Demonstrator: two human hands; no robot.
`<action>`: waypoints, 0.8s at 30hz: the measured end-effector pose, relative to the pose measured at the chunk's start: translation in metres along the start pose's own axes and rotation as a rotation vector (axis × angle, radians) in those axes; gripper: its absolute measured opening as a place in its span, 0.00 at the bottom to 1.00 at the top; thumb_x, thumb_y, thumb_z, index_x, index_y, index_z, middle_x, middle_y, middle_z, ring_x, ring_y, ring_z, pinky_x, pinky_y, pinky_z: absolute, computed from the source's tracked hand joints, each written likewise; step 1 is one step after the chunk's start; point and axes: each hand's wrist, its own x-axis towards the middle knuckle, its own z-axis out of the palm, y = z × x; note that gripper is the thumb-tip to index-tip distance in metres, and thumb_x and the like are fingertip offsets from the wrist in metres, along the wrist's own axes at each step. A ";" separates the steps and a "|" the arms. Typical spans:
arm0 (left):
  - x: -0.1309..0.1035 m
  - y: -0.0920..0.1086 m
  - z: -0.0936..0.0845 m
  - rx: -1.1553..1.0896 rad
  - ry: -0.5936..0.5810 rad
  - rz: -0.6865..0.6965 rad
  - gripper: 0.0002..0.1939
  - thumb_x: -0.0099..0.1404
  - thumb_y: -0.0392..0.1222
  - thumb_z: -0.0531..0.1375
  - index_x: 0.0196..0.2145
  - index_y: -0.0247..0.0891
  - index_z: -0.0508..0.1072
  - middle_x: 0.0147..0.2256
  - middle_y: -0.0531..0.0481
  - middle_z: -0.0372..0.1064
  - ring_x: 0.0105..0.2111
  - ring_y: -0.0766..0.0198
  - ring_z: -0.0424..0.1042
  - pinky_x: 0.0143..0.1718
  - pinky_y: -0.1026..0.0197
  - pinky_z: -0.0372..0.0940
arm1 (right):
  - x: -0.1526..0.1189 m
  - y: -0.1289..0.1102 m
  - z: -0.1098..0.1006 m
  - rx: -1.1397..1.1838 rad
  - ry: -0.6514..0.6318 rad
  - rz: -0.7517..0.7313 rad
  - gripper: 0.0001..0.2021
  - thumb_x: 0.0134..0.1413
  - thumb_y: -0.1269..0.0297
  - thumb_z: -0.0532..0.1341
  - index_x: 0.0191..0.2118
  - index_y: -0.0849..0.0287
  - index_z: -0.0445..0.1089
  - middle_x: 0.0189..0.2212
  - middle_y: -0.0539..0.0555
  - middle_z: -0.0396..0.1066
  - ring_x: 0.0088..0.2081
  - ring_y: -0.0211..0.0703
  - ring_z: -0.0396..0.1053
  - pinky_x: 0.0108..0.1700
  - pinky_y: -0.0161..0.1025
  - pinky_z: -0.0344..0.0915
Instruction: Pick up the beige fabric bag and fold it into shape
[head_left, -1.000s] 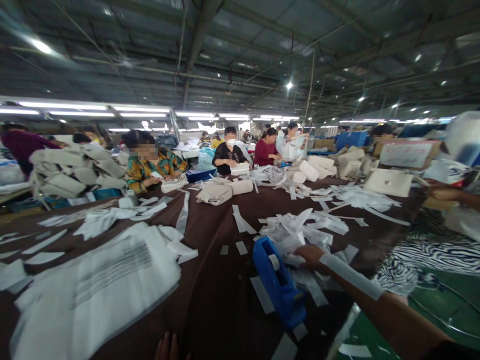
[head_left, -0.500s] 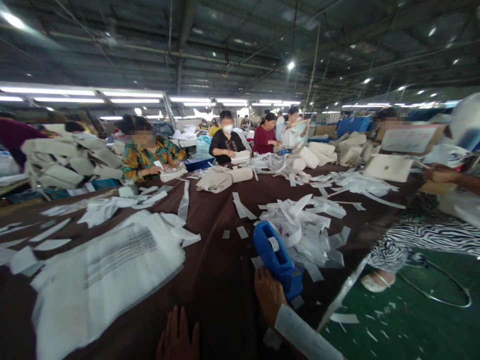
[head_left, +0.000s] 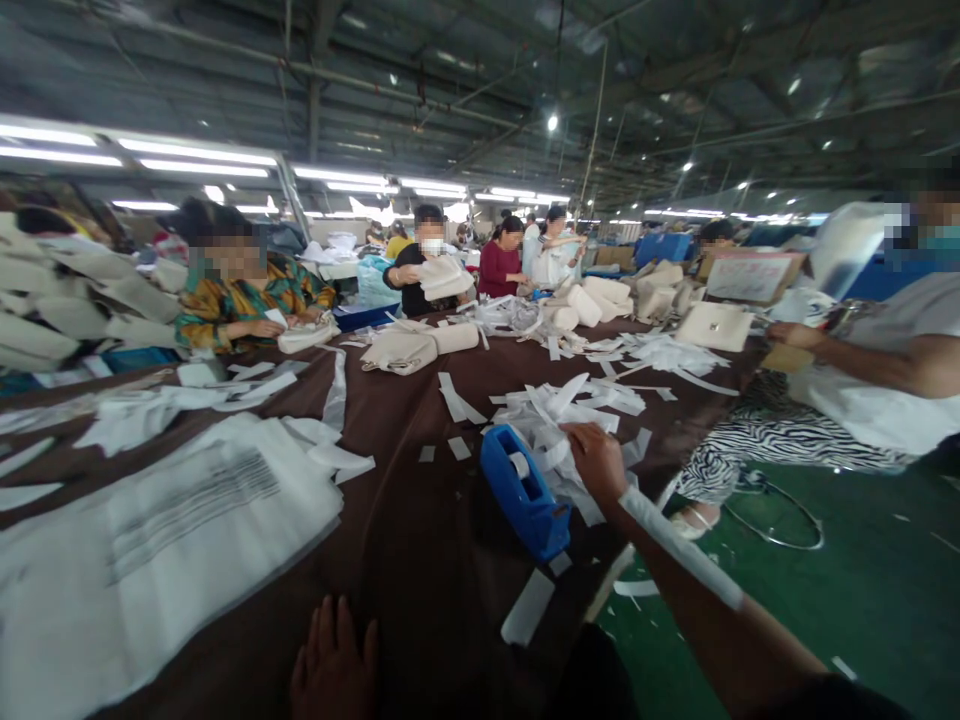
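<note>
My right hand (head_left: 596, 458) reaches over the table into a heap of white paper strips (head_left: 570, 410), just right of a blue tape dispenser (head_left: 523, 492). Its fingers curl down among the strips, and the back of the hand hides whether they grip one. A long white strip (head_left: 679, 548) lies along my right forearm. My left hand (head_left: 334, 660) rests flat on the brown table cover (head_left: 420, 540) at the near edge, fingers apart and holding nothing.
A stack of large white printed sheets (head_left: 150, 540) lies at the near left. Cream handbags (head_left: 409, 350) and more strips are scattered farther up the table. Several people work along both sides; one in a zebra-print garment (head_left: 757, 435) stands close on my right. The green floor (head_left: 862, 600) is at right.
My right hand has gone from the near end of the tape dispenser back up into the strip heap. My left hand has stayed on the table edge. The view has swung slightly right.
</note>
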 end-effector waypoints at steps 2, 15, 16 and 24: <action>-0.001 0.004 -0.004 -0.019 0.016 -0.017 0.27 0.63 0.41 0.41 0.55 0.29 0.63 0.59 0.36 0.56 0.62 0.50 0.49 0.57 0.44 0.53 | -0.002 0.007 -0.006 -0.020 -0.083 -0.028 0.12 0.52 0.76 0.54 0.39 0.66 0.74 0.43 0.63 0.72 0.48 0.52 0.67 0.53 0.51 0.63; 0.000 -0.003 0.004 -0.073 0.059 -0.018 0.27 0.65 0.47 0.43 0.57 0.31 0.62 0.59 0.36 0.56 0.61 0.51 0.53 0.57 0.47 0.55 | -0.152 -0.027 0.050 -0.123 -0.934 -0.208 0.16 0.50 0.79 0.53 0.40 0.58 0.72 0.44 0.55 0.70 0.48 0.46 0.67 0.50 0.41 0.66; 0.000 -0.004 0.005 -0.074 0.061 -0.024 0.27 0.65 0.47 0.44 0.57 0.31 0.62 0.59 0.36 0.56 0.60 0.51 0.54 0.57 0.48 0.55 | -0.150 -0.020 0.052 -0.129 -0.954 -0.191 0.17 0.49 0.79 0.53 0.41 0.57 0.72 0.45 0.55 0.70 0.47 0.47 0.67 0.50 0.41 0.66; 0.001 -0.002 0.010 -0.055 0.042 -0.039 0.27 0.65 0.46 0.42 0.57 0.32 0.62 0.60 0.38 0.54 0.61 0.51 0.53 0.58 0.48 0.54 | -0.150 0.000 0.056 -0.082 -0.912 -0.409 0.12 0.49 0.78 0.54 0.34 0.58 0.72 0.36 0.56 0.72 0.40 0.46 0.69 0.44 0.40 0.66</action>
